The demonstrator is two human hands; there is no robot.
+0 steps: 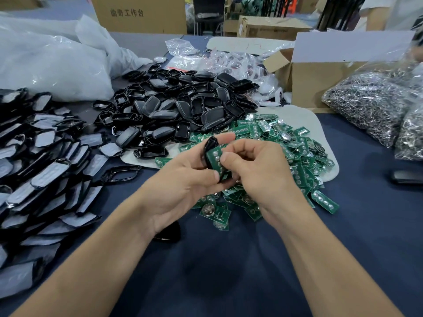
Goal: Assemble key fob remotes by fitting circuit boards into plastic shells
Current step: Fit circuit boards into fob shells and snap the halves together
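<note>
At the far left of the dark blue table [229, 282], film-faced black pieces [45, 156] are laid in overlapping rows, far too many to be counted, and white plastic bags [52, 65] are heaped behind them. Further right, a heap of black shells [178, 106] is seen, several dozen at least, with one bare frame [121, 175] lying apart in front of it. At the centre, one shell [208, 144] is gripped by the left hand [183, 186], whose fingers are curled behind it while the thumb is set against its lower end. One green circuit board [214, 160] is laid against the open face of that shell and is pinched by the right hand [258, 175], the thumb being pressed on its edge. The fitting step is judged to be in hand: the board appears aligned but not yet seated flush. An even press along the board is called for next, with its corners kept inside the shell's rim. Behind and beneath the right hand, loose boards [297, 156] are piled by the dozen on a pale mat. To the right, one opened cardboard box [320, 74] is stood, and at least two clear bags of metal rings [370, 106] are rested at the edge.
</note>
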